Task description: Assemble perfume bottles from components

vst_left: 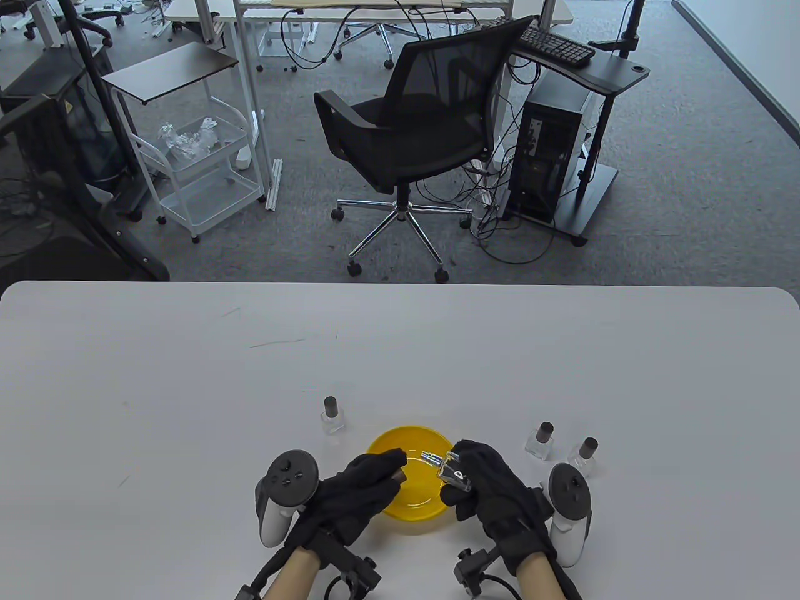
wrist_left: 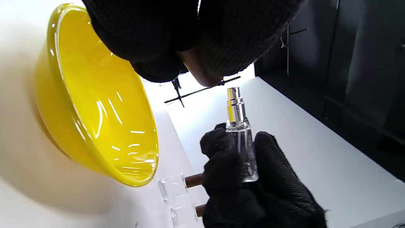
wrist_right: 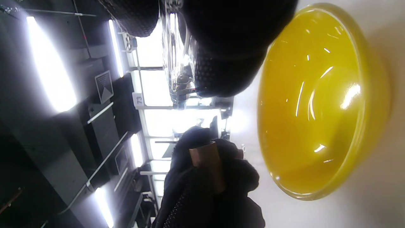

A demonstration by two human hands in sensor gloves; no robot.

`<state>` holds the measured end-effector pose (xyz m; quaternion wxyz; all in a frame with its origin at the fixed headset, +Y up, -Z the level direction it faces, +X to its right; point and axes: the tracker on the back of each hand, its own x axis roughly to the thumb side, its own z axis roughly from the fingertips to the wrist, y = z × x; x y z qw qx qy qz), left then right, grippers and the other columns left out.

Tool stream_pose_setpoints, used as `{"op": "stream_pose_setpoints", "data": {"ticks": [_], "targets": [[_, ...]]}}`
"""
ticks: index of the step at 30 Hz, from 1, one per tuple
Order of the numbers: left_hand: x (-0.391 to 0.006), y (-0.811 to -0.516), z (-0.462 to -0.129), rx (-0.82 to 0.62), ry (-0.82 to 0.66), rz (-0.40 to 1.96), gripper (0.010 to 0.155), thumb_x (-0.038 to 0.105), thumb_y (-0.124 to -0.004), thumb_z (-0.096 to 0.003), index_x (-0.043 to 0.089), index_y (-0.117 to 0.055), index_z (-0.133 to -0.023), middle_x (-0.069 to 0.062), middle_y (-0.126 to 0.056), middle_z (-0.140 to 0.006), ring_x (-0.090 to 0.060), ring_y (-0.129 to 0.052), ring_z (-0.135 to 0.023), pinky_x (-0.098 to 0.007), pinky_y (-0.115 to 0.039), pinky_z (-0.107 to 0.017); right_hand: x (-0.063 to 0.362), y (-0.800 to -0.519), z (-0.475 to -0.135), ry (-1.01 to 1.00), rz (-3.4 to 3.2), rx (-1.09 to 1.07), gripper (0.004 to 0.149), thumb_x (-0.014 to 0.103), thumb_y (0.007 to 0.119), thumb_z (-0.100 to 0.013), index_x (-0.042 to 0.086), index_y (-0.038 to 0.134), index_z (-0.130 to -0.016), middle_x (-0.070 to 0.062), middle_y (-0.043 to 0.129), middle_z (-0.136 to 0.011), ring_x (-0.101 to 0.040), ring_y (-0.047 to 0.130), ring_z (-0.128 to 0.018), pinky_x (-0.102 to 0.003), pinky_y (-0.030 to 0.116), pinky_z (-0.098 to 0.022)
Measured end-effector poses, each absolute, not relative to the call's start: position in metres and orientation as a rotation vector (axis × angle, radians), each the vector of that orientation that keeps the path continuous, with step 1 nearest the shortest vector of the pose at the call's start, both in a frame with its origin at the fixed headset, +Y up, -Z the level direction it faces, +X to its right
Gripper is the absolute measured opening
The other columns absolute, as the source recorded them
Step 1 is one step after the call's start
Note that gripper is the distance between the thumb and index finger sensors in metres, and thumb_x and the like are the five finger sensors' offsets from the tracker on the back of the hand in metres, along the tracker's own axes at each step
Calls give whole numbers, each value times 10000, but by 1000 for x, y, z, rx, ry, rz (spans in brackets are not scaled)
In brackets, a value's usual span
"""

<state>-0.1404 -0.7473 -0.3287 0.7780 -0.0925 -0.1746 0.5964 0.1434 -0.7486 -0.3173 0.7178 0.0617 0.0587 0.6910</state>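
Grey carpet floor (vst_left: pixel 675 187), black mesh office chair (vst_left: pixel 425 119), white wire cart (vst_left: pixel 200 169), computer tower (vst_left: pixel 547 162), keyboard (vst_left: pixel 553 44)

The bowl (vst_left: pixel 409 522) is glossy yellow plastic (streaked with highlights). The bottle (wrist_left: pixel 245 152) is clear glass with a polished metal sprayer (wrist_left: pixel 235 106). The cap (wrist_right: pixel 208 166) looks brown and matt. Both gloves are black knitted cloth, and the table (vst_left: pixel 187 406) is matt white.

Gloved fingers (wrist_left: pixel 221 167) hide the held bottle's (wrist_left: pixel 245 148) lower body.
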Motion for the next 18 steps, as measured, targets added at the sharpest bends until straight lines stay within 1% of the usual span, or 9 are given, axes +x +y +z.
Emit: {"op": "stream_pose_setpoints", "data": {"ticks": [3, 10, 15, 18], "targets": [[-147, -751, -328, -230, -396, 1325, 507, 264, -808, -531, 211, -764, -1034, -122, -748, -1011, -335, -867, -775, -322, -845, -509, 135, -749, -317, 165, 1544, 173, 494, 324, 637, -668, -6, 562, -1028, -217, 820, -842, -301, 963, -504, -254, 874, -266], [-150, -751, -328, -227, -398, 1347, 480, 237, -794, -523, 231, -807, -1003, -98, -775, -1008, -338, -852, -801, -340, -835, -533, 126, -751, -315, 201, 1599, 212, 491, 319, 647, -663, -8, 577, -1023, -222, 831, -830, -304, 966, -490, -258, 872, -254], [-148, -750, -326, -211, -404, 1334, 469, 232, -790, -523, 239, -817, -992, -92, -792, -1010, -339, -850, -819, -341, -838, -549, 120, -752, -314, 239, 1617, 237, 489, 318, 650, -662, -8, 584, -1020, -221, 835, -824, -305, 965, -484, -259, 870, -249], [-146, -750, -323, -160, -378, 1322, 483, 243, -801, -523, 268, -793, -1005, -90, -818, -1018, -309, -911, -809, -311, -892, -530, 116, -754, -314, 250, 1643, 249, 497, 316, 655, -659, -16, 589, -1022, -222, 842, -826, -309, 971, -486, -263, 877, -250]]}}
